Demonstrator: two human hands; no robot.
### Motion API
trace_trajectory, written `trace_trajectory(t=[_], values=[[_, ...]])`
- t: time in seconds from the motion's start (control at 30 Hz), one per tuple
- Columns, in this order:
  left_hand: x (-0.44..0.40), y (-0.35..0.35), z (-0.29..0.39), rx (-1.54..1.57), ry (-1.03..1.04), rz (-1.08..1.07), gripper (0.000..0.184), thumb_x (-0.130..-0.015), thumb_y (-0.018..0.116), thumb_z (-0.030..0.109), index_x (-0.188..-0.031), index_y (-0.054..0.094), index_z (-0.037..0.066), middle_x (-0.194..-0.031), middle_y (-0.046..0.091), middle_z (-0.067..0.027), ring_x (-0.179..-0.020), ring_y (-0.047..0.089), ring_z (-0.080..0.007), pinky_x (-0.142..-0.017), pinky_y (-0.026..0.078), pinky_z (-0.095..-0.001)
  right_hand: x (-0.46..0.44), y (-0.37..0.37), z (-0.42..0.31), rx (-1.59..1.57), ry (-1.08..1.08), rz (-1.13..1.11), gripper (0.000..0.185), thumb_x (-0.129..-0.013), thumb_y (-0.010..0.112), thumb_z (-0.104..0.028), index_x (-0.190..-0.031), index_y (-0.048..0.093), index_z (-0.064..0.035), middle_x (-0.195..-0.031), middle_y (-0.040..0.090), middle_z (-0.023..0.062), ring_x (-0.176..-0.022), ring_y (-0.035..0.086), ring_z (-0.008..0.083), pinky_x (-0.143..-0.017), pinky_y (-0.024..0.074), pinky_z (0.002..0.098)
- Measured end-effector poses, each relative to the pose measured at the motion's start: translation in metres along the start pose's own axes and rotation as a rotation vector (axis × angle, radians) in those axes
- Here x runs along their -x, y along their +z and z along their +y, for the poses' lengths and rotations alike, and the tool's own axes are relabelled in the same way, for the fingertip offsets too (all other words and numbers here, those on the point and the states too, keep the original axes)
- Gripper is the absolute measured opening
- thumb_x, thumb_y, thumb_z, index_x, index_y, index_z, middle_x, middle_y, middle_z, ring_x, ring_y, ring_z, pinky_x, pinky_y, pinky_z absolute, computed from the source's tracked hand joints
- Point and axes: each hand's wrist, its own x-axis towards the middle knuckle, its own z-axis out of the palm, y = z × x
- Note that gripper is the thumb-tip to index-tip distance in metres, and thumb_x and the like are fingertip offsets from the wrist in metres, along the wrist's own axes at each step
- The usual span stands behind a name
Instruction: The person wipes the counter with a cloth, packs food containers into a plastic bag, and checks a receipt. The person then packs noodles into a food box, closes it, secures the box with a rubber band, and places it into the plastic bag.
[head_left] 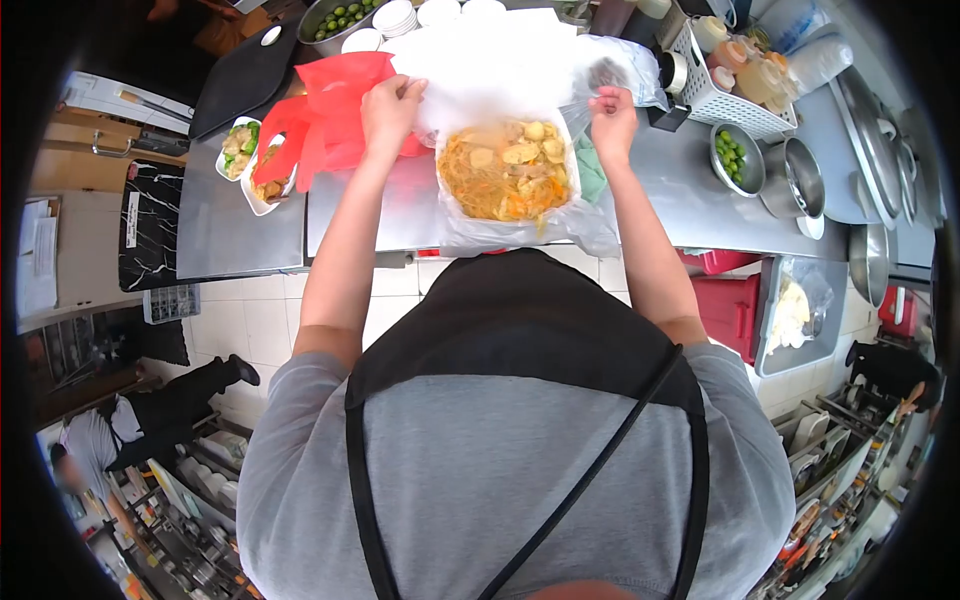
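Note:
A white takeaway box (572,165) of noodles (500,170), topped with pale rounded pieces, sits in a thin clear plastic bag (530,230) at the counter's front edge. My left hand (385,118) is at the box's far left, its fingers pinched on what looks like the bag's edge, beside a white sheet or lid (490,65). On the far right my right hand (613,122) is closed on the bag's clear film. A red plastic bag (345,115) lies left of and behind my left hand. Green cloth (590,172) shows beside the box.
Two small food trays (237,150) stand at left. Behind are a bowl of green citrus fruit (340,18) and stacked white lids (393,17). To the right are a bottle basket (735,95), another citrus bowl (737,160) and a metal pot (795,180). A person (130,425) stands behind me.

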Motion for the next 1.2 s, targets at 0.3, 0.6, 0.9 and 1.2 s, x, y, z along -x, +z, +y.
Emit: trace_trajectory(t=[0.3, 0.6, 0.9, 1.2], values=[[0.008, -0.013, -0.001, 0.311, -0.114, -0.141, 0.015, -0.073, 0.065, 0.014, -0.078, 0.064, -0.001, -0.069, 0.064, -0.0081, -0.064, 0.061, -0.0129, -0.061, 0.046, -0.0261, -0.016, -0.008, -0.001, 0.072, -0.039, -0.090, 0.015, -0.073, 0.057, 0.000, -0.087, 0.056, -0.0034, -0.080, 0.060, 0.0106, -0.070, 0.059, 0.0206, -0.064, 0.0463, 0.0310], [0.031, -0.023, 0.021, 0.243, 0.065, -0.142, 0.014, -0.071, 0.066, 0.008, -0.080, 0.063, -0.001, -0.074, 0.064, -0.0103, -0.070, 0.061, -0.0140, -0.066, 0.046, -0.0262, -0.005, 0.006, -0.057, 0.295, -0.705, -0.135, 0.028, -0.069, 0.065, -0.008, -0.096, 0.059, -0.0077, -0.081, 0.057, 0.0070, -0.084, 0.054, 0.0244, -0.079, 0.0406, 0.0333], [0.075, -0.032, -0.014, 0.006, 0.214, -0.300, 0.010, -0.068, 0.063, 0.000, -0.077, 0.059, -0.001, -0.077, 0.059, -0.0084, -0.069, 0.056, -0.0182, -0.063, 0.044, -0.0292, -0.006, -0.075, -0.018, 0.164, -0.571, -0.376, 0.015, -0.069, 0.060, -0.004, -0.078, 0.068, -0.0131, -0.082, 0.058, 0.0044, -0.082, 0.051, 0.0247, -0.075, 0.0407, 0.0335], [0.129, -0.027, -0.050, 0.191, -0.062, -0.340, 0.019, -0.071, 0.064, 0.003, -0.089, 0.057, 0.002, -0.083, 0.057, -0.0055, -0.069, 0.054, -0.0154, -0.064, 0.045, -0.0282, 0.054, -0.105, 0.029, 0.097, -0.163, -0.444, 0.011, -0.073, 0.063, -0.009, -0.084, 0.063, -0.0062, -0.079, 0.059, 0.0056, -0.076, 0.053, 0.0176, -0.070, 0.0416, 0.0310]])
